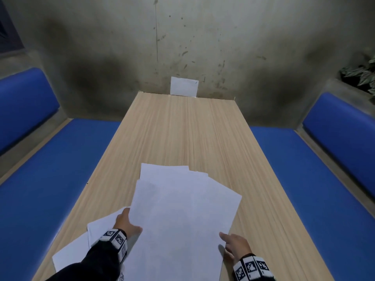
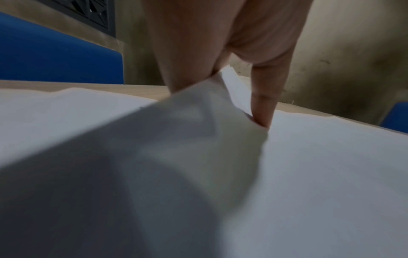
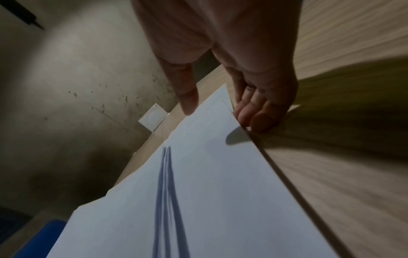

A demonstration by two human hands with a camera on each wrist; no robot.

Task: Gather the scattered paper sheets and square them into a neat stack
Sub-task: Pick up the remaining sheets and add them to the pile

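Both hands pinch the paper sheets (image 1: 182, 216) at six o'clock on the desk (image 1: 182, 128), left hand (image 1: 126, 222) lifting an edge, right hand (image 1: 236, 245) gripping its side, grips only wrist views reveal.

head view overhead, wrist views close

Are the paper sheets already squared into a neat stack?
No: in the head view the paper sheets lie fanned on the table, corners sticking out at different angles.
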